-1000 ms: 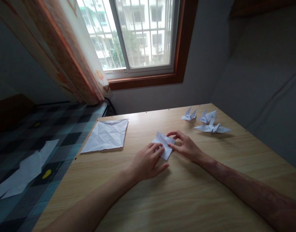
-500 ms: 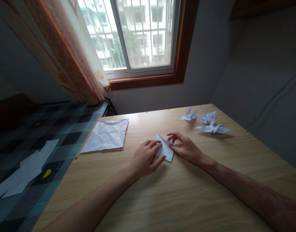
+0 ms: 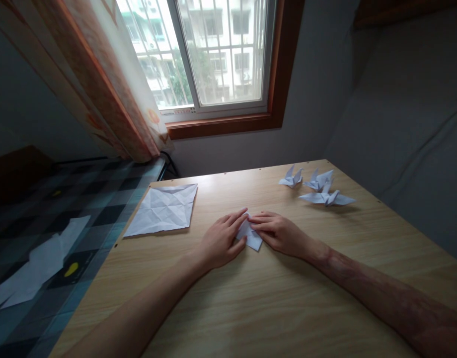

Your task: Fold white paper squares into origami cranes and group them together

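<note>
A small folded white paper (image 3: 251,237) lies on the wooden table (image 3: 273,308) in front of me. My left hand (image 3: 219,241) rests on its left part, fingers stretched flat and pressing it down. My right hand (image 3: 278,232) lies on its right part, fingers extended flat toward the left and meeting the left fingertips over the paper. Most of the paper is hidden under both hands; only a lower corner shows.
A creased, unfolded white sheet (image 3: 163,209) lies at the table's back left. Three folded paper cranes (image 3: 318,189) stand at the back right. White paper scraps (image 3: 35,263) lie on a checkered surface left of the table. A window and curtain are behind.
Both hands have closed in over the small paper and flattened onto it. Earlier the right fingers were lifted in a pinch at its edge and more paper showed.
</note>
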`<state>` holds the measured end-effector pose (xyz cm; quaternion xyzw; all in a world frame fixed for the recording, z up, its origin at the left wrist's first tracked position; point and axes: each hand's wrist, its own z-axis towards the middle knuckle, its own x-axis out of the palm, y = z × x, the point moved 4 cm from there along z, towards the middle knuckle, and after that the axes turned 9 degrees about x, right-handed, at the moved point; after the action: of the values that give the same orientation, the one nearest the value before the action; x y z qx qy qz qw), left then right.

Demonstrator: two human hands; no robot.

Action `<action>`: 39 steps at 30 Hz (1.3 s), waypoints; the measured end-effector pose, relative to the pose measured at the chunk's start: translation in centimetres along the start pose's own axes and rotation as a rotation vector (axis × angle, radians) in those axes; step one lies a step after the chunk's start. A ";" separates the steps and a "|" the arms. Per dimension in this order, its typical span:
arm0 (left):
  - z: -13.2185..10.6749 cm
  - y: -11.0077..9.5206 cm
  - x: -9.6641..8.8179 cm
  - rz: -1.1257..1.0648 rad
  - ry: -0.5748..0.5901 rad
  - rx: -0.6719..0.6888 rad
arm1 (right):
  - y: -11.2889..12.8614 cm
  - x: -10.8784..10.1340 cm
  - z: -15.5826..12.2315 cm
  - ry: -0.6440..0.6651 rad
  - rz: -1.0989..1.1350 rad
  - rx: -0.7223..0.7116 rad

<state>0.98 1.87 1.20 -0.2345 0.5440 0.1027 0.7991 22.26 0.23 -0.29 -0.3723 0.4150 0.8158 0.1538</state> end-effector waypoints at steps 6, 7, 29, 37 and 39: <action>-0.1 0.7 -0.1 0.018 0.031 0.003 | 1.0 0.0 -0.4 0.065 -0.081 -0.010; -0.2 0.8 -0.1 0.031 0.030 -0.008 | 1.1 0.0 -0.4 0.075 -0.093 -0.013; -0.3 1.2 -0.9 0.050 -0.105 -0.109 | -0.4 0.8 0.8 0.182 -0.200 0.151; -0.2 1.1 -1.2 0.058 -0.127 -0.115 | -1.4 1.6 3.7 0.203 -0.281 0.192; -0.2 1.0 -1.3 0.090 -0.161 -0.177 | -1.5 1.8 3.9 0.199 -0.288 0.192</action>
<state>-0.12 2.75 2.02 -0.2702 0.4770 0.2046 0.8109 20.04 4.09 -1.00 -0.4902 0.4463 0.7013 0.2622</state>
